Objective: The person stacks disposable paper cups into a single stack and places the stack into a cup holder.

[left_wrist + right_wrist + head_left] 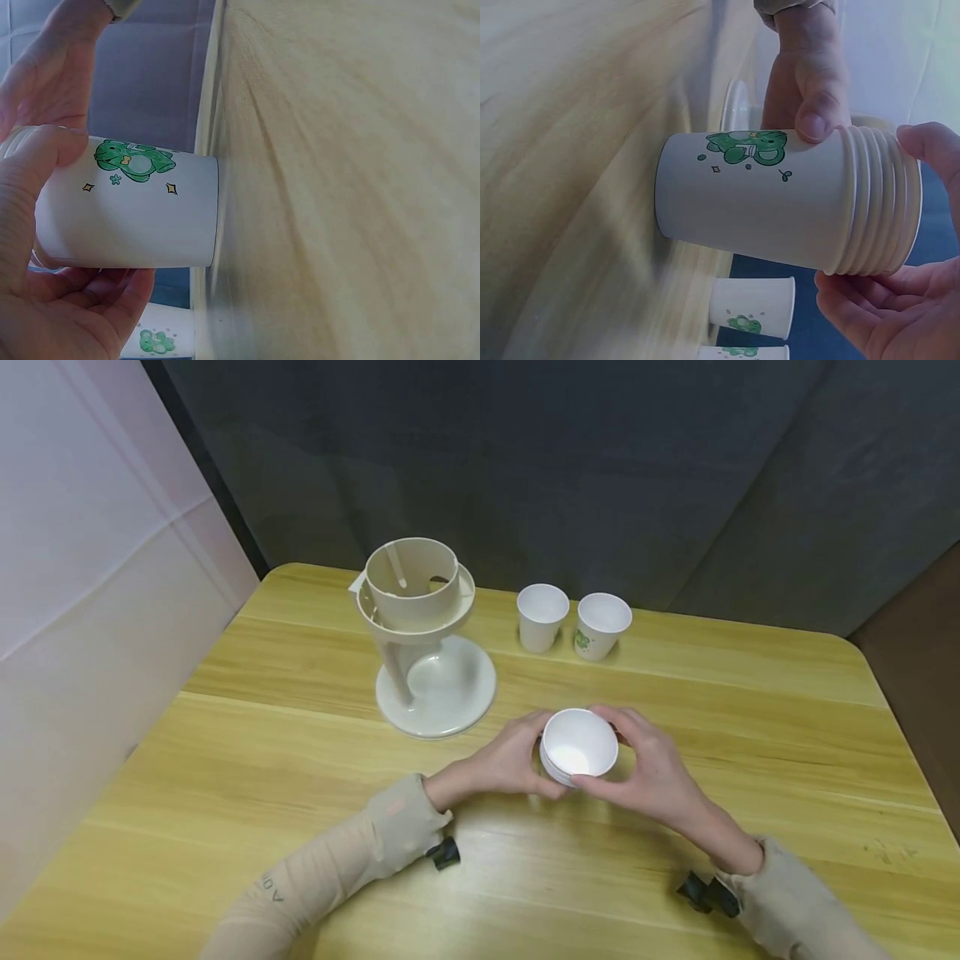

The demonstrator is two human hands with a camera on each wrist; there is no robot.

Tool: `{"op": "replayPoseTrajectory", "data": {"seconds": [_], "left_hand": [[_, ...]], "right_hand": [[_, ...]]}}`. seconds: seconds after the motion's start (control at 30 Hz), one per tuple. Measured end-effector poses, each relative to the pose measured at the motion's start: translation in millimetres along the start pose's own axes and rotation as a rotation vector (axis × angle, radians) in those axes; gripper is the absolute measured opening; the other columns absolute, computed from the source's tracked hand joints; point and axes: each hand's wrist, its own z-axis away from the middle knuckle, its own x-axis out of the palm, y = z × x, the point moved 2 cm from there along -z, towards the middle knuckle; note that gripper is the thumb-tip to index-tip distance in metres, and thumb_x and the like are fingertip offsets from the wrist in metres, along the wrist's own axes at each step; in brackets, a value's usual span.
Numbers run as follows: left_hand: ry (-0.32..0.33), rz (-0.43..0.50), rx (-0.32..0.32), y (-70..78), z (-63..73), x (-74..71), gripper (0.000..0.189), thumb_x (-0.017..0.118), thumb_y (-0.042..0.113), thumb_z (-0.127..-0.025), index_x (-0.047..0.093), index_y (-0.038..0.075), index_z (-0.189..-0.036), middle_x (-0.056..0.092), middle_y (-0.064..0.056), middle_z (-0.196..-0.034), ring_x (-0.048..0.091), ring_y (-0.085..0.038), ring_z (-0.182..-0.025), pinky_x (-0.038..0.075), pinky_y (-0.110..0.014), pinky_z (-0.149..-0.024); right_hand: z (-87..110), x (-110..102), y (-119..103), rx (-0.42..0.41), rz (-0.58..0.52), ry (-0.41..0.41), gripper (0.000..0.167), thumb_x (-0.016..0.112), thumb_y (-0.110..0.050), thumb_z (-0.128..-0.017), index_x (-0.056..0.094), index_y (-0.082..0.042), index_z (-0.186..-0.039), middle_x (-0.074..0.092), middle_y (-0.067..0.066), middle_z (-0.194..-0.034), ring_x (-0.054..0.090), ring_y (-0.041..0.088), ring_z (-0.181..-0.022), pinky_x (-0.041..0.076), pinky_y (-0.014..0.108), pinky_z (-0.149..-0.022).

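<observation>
Between both hands stands a stack of white paper cups, several rims nested closely together, mouths facing up. A green cartoon animal is printed on the outer cup. My left hand grips the stack from the left, thumb on the near side and fingers curled round the far side. From the right, my right hand holds the topmost rims between thumb and fingers. In the left wrist view the stack has its base at or just over the tabletop; whether it touches I cannot tell.
A cream plastic stand with a round open tube over a disc base is at the back left. Two single paper cups, one left and one right, stand upright near the wooden table's far edge, before a dark curtain.
</observation>
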Motion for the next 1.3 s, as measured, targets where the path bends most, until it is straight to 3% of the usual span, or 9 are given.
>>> {"op": "replayPoseTrajectory", "data": {"seconds": [0.6,0.83,1.07,1.3], "left_hand": [[-0.008,0.012,-0.013,0.7,-0.1,-0.2,0.075,0.084,0.018,-0.063,0.049,-0.003,-0.126,0.057,-0.013,-0.117,0.055,-0.022,-0.106,0.044,-0.025,-0.092],[-0.009,0.018,-0.015,1.3,0.2,-0.6,0.076,0.084,0.018,-0.063,0.048,-0.004,-0.126,0.057,-0.014,-0.116,0.056,-0.023,-0.105,0.044,-0.028,-0.093],[-0.009,0.023,-0.034,1.3,-0.3,-0.5,0.076,0.084,0.018,-0.062,0.048,-0.003,-0.126,0.058,-0.013,-0.115,0.056,-0.021,-0.104,0.044,-0.026,-0.092],[-0.007,0.024,-0.036,1.3,-0.7,-0.2,0.078,0.086,0.019,-0.061,0.048,-0.003,-0.126,0.058,-0.012,-0.116,0.056,-0.02,-0.105,0.044,-0.026,-0.093]], "right_hand": [[3.0,1,3,0.032,-0.025,-0.01,0.073,0.088,-0.012,-0.058,0.055,0.001,-0.122,0.06,0.008,-0.112,0.057,0.019,-0.1,0.053,0.033,-0.081],[2.6,-4,3,0.002,-0.075,-0.007,0.072,0.086,-0.003,-0.059,0.054,0.003,-0.124,0.061,0.011,-0.111,0.058,0.022,-0.101,0.052,0.032,-0.084],[0.7,-13,8,0.073,-0.07,0.01,0.063,0.081,0.0,-0.066,0.054,0.005,-0.123,0.061,0.015,-0.112,0.059,0.027,-0.101,0.05,0.036,-0.087],[-2.7,-20,18,0.118,-0.06,0.059,0.057,0.078,0.003,-0.07,0.055,0.006,-0.122,0.061,0.017,-0.112,0.059,0.03,-0.1,0.046,0.016,-0.088]]}}
